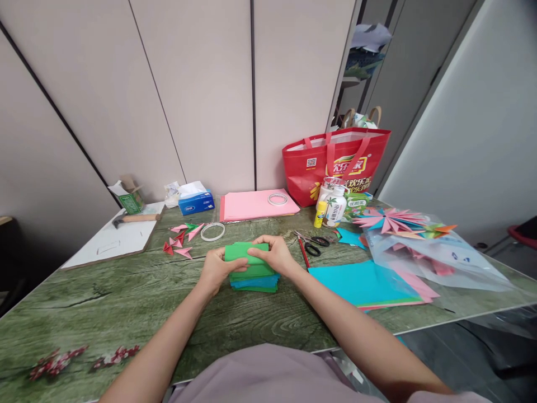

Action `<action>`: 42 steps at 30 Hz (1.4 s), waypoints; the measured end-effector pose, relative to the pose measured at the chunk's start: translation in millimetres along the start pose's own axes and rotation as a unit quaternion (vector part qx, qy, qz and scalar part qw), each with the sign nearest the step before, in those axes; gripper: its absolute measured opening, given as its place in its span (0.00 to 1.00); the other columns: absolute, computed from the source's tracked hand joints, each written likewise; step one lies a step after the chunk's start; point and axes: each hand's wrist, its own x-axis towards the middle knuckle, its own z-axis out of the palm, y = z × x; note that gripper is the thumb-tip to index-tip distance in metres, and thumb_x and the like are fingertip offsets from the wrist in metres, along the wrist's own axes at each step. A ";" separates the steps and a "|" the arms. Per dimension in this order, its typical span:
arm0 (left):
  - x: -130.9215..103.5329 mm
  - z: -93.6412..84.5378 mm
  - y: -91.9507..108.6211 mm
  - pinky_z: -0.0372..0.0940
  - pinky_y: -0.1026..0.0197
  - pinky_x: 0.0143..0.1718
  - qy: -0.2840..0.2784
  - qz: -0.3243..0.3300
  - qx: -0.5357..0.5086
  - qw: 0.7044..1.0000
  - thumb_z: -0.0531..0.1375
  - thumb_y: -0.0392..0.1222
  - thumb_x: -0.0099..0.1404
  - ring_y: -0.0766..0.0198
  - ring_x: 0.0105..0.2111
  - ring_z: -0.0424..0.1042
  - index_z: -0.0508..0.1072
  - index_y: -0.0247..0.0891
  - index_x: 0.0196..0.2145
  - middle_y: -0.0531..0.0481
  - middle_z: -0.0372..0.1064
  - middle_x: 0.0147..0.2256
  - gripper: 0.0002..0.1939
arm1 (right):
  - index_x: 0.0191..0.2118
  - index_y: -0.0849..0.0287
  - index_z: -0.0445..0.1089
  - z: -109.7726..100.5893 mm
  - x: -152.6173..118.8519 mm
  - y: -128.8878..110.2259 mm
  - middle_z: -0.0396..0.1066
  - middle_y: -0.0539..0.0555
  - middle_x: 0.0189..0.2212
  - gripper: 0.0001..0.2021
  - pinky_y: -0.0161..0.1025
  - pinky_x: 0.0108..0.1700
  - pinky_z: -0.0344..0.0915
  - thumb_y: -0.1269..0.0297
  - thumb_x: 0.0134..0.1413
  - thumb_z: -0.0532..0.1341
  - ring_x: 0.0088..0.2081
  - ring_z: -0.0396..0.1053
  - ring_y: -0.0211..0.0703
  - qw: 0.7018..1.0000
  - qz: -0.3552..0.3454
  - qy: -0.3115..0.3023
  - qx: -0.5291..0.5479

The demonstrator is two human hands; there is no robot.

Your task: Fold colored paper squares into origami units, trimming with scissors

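Both my hands grip green paper (247, 254) by its left and right sides, thumbs on top. My left hand (218, 266) is closed on the left edge. Across from it my right hand (274, 254) pinches the right side, its thumb near the top middle. Just below lies a stack of blue and green paper pieces (254, 281), partly hidden by the green paper. Whether the held paper is one sheet or several layers I cannot tell. Small folded pink, red and green paper pieces (180, 240) and a tape roll (212, 231) lie beyond my left hand.
Scissors (314, 245) and a red pen (302, 253) lie right of my hands. Blue sheets (364, 282) and a plastic bag (436, 257) are farther right. Pink sheets (251, 205), a tissue box (196, 201), a glue stick (320, 215) and a red bag (297, 173) stand behind. A hammer (136, 218) is left.
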 end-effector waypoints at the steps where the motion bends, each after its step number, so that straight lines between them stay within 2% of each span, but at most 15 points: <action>1: 0.0 0.6 0.3 0.69 0.58 0.27 0.004 -0.001 -0.001 1.000 0.69 0.40 0.35 0.60 0.22 0.72 0.73 0.32 0.27 0.50 0.74 0.23 0.18 | 0.27 0.62 0.71 -0.3 0.1 -0.5 0.72 0.51 0.27 0.11 0.36 0.34 0.60 0.59 0.36 0.64 0.29 0.66 0.40 1.000 0.000 0.002 -0.002; 6: 0.5 1.4 0.0 0.70 0.56 0.26 0.006 0.009 -0.014 1.000 0.69 0.43 0.34 0.59 0.22 0.73 0.74 0.31 0.27 0.48 0.74 0.23 0.20 | 0.27 0.62 0.72 -1.6 0.2 -4.1 0.72 0.51 0.26 0.12 0.35 0.31 0.59 0.60 0.35 0.64 0.27 0.66 0.39 1.000 -0.004 0.007 -0.015; 15: 2.7 -7.3 -3.3 0.70 0.56 0.31 -0.070 -0.028 0.000 0.997 0.67 0.41 0.41 0.56 0.27 0.74 0.74 0.30 0.31 0.45 0.75 0.26 0.18 | 0.26 0.63 0.71 -5.1 1.0 -5.4 0.73 0.52 0.26 0.10 0.34 0.30 0.59 0.62 0.35 0.65 0.27 0.66 0.39 1.000 -0.010 0.009 -0.009; 22: 1.9 -3.3 -2.9 0.70 0.57 0.27 -0.046 -0.016 0.010 0.999 0.68 0.42 0.40 0.56 0.24 0.74 0.73 0.30 0.27 0.46 0.74 0.21 0.16 | 0.26 0.62 0.71 -7.5 1.5 -7.9 0.72 0.51 0.25 0.09 0.32 0.26 0.55 0.62 0.36 0.64 0.24 0.62 0.36 1.000 -0.018 0.009 -0.025; 27: 2.2 -5.8 -3.5 0.69 0.54 0.34 -0.097 -0.013 -0.012 0.995 0.67 0.41 0.42 0.55 0.30 0.74 0.73 0.30 0.33 0.43 0.75 0.29 0.20 | 0.27 0.62 0.71 -7.7 0.9 -7.0 0.71 0.50 0.25 0.10 0.32 0.25 0.53 0.61 0.36 0.64 0.23 0.60 0.35 0.999 -0.021 0.005 -0.034; 30: 1.7 -6.0 -4.5 0.69 0.53 0.35 -0.103 -0.025 -0.026 0.994 0.67 0.40 0.42 0.54 0.31 0.74 0.73 0.30 0.35 0.42 0.75 0.30 0.21 | 0.28 0.61 0.71 -7.4 0.8 -6.2 0.70 0.49 0.25 0.10 0.32 0.24 0.52 0.61 0.36 0.64 0.21 0.56 0.33 0.999 -0.025 0.011 -0.041; 34: 0.0 -2.8 -4.4 0.70 0.54 0.34 -0.087 -0.022 -0.028 0.996 0.67 0.41 0.42 0.54 0.30 0.74 0.73 0.29 0.33 0.43 0.75 0.29 0.19 | 0.32 0.60 0.69 -7.2 1.7 -4.8 0.69 0.49 0.29 0.14 0.31 0.24 0.51 0.62 0.35 0.65 0.22 0.54 0.32 0.999 -0.033 0.029 -0.031; 40: 0.9 -2.0 -4.9 0.69 0.53 0.34 -0.061 -0.005 -0.026 0.998 0.67 0.41 0.41 0.54 0.29 0.74 0.74 0.29 0.31 0.44 0.75 0.28 0.18 | 0.42 0.58 0.65 -7.3 1.7 -3.8 0.60 0.44 0.19 0.25 0.30 0.21 0.49 0.60 0.32 0.66 0.20 0.51 0.32 1.000 -0.010 0.005 -0.018; 42: 1.9 -3.1 -5.0 0.70 0.54 0.34 -0.053 0.007 -0.026 0.998 0.67 0.42 0.41 0.55 0.28 0.74 0.74 0.30 0.30 0.45 0.75 0.27 0.17 | 0.45 0.59 0.63 -7.1 1.3 -3.2 0.60 0.44 0.20 0.30 0.29 0.22 0.51 0.61 0.30 0.67 0.21 0.54 0.32 1.000 0.000 -0.022 0.003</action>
